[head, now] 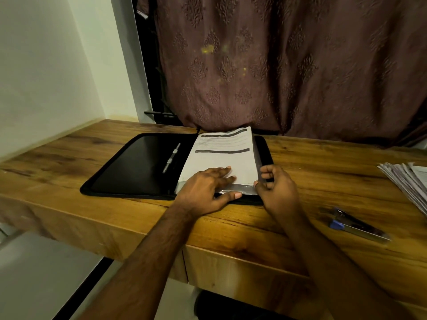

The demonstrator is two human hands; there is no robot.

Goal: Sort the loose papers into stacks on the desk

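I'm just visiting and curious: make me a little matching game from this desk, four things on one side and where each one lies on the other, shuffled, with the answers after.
Things:
1. black folder
2. printed sheet
3. stapler
4. paper stack

Places:
A. at the desk's far right edge
B. near the front edge, right of the right hand
C. lying open in the middle of the desk
D. on the folder's right half, under the left hand

Pairs: 1-C, 2-D, 3-B, 4-A
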